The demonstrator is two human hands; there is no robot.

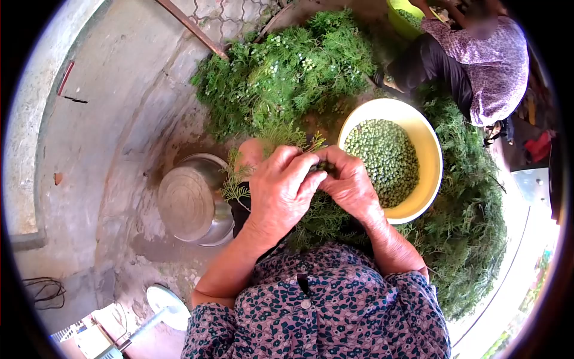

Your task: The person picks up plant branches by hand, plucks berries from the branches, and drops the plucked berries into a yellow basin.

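Note:
My left hand (281,188) is closed around a green conifer sprig (235,184), whose flat, feathery leaves stick out past the wrist side and above the knuckles. Close beside it, my right hand (353,182) pinches at a small dark green bit between the two hands; fingers cover most of it, perhaps part of the sprig. The fingertips of both hands nearly meet. Just right of my right hand stands a yellow basin (431,143) holding many small round green cones or berries (382,158).
Cut conifer branches (281,78) are heaped ahead, and another pile (460,233) lies at right. An upturned metal pot (188,203) sits at left. Another person (490,66) sits at upper right by a green basin (406,21). A pale fan-like stand (167,308) is at lower left.

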